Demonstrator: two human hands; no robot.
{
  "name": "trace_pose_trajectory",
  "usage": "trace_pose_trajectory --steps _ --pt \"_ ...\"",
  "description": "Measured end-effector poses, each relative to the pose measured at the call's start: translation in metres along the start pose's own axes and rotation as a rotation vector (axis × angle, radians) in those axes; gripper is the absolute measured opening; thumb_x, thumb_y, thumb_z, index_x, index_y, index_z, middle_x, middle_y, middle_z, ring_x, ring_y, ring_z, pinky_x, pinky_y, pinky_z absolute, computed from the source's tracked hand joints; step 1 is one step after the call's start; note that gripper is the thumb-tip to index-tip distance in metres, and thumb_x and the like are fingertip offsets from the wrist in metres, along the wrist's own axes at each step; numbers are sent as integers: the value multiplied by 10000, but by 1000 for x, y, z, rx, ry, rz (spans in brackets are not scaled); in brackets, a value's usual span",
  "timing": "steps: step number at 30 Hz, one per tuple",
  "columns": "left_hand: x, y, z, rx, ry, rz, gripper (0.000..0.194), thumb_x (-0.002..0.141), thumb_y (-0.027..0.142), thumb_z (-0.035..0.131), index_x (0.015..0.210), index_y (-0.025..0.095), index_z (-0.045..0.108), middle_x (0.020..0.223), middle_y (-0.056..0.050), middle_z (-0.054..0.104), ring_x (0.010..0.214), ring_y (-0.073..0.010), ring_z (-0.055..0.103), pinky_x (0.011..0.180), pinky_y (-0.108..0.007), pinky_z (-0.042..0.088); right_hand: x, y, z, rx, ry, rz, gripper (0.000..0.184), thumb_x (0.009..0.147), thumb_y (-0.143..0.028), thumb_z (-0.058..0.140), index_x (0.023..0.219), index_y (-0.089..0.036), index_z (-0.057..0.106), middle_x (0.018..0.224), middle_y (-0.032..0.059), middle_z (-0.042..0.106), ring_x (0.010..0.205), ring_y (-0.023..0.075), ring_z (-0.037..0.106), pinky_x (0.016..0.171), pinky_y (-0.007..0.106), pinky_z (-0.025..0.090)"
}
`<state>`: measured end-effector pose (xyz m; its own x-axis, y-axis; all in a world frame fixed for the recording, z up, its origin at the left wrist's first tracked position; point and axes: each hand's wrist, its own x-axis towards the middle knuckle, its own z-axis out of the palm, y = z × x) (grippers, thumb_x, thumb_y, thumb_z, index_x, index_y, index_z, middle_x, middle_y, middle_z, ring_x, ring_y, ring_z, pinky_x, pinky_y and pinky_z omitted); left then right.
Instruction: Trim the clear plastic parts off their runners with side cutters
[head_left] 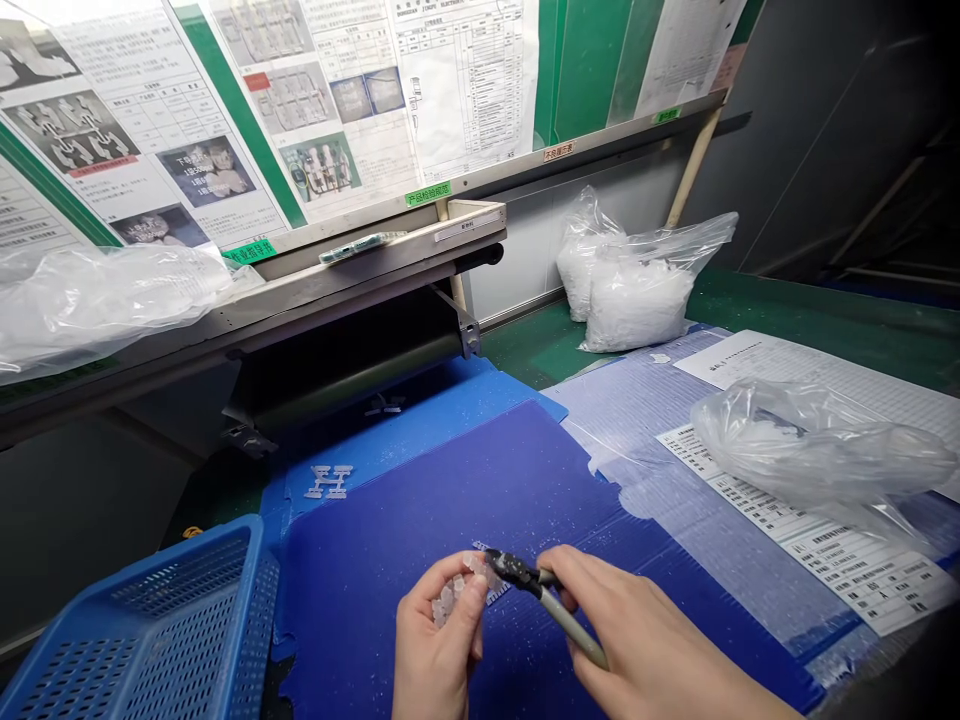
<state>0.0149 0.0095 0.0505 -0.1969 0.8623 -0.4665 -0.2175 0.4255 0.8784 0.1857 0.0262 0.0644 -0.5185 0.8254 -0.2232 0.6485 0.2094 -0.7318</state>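
Well, what do the hands hold?

Near the bottom centre, the left hand (439, 640) clenches a small cluster of clear plastic parts (454, 590), while the right hand (645, 640) grips pliers (551, 600), their black tip against that cluster.

And around them?

They're above a dark blue mat (360, 640). A blue plastic basket (165, 620) sits at lower left, a clear plastic bag (810, 440) lies on printed sheets (825, 540) at right, and bagged white parts (637, 300) stand at upper right.
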Motion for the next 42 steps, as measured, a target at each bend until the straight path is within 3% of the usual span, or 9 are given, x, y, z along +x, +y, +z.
trace_pose_trajectory --steps 8,16,20,24,28,31,36,39,42 --pt "-1 -1 -2 103 -12 9 376 665 409 665 874 99 614 416 67 337 382 -30 270 376 -152 189 1 -4 5 -139 -4 -16 392 616 -43 417 961 -222 368 971 42 474 893 233 467 724 353 389" --pt "3 -1 -2 172 -41 -3 348 688 415 643 841 104 603 434 69 326 398 -32 266 382 -151 191 -1 1 14 -145 -32 -3 399 617 -23 424 957 -225 370 886 18 483 798 222 494 664 309 370" --pt "14 -14 -9 -23 -97 -67 263 733 345 616 863 121 567 521 50 412 400 -16 213 345 -132 134 11 14 28 -3 -40 5 347 609 -16 417 877 -231 370 803 -23 499 702 178 492 589 240 326" --pt "25 -20 -33 -300 -14 -133 166 742 204 589 884 154 520 679 28 465 414 -16 222 296 -102 101 45 38 52 68 65 88 211 723 -58 415 843 -217 345 711 -35 484 626 141 474 544 206 311" --pt "32 -18 -56 -430 -8 -163 241 740 167 563 972 168 498 653 39 424 411 -22 259 280 -87 157 72 47 76 -13 76 83 218 747 -123 506 914 -208 394 862 13 526 763 191 506 599 235 319" --pt "34 -22 -62 -413 -13 -170 157 744 221 594 839 163 483 621 52 403 401 -18 245 276 -86 124 82 46 84 -84 93 92 256 710 -46 476 917 -189 427 852 53 526 783 251 507 596 271 306" --pt "37 -39 -44 -166 -35 -147 285 735 385 611 761 167 430 493 78 414 331 2 159 289 -108 70 81 43 76 -14 89 33 227 753 -52 454 926 -191 403 827 33 529 730 202 526 593 251 344" --pt "35 -42 -23 -68 -33 -96 367 661 392 680 839 134 490 546 33 501 373 -7 333 330 -99 189 65 29 63 89 119 -39 218 810 -96 431 973 -218 351 878 -1 511 791 144 511 658 213 367" --pt "27 -34 -7 17 -90 -90 343 683 399 656 851 125 537 510 40 471 375 -23 336 343 -123 208 45 9 50 222 203 -100 173 842 -125 388 976 -228 351 909 -1 486 823 133 492 706 221 366"
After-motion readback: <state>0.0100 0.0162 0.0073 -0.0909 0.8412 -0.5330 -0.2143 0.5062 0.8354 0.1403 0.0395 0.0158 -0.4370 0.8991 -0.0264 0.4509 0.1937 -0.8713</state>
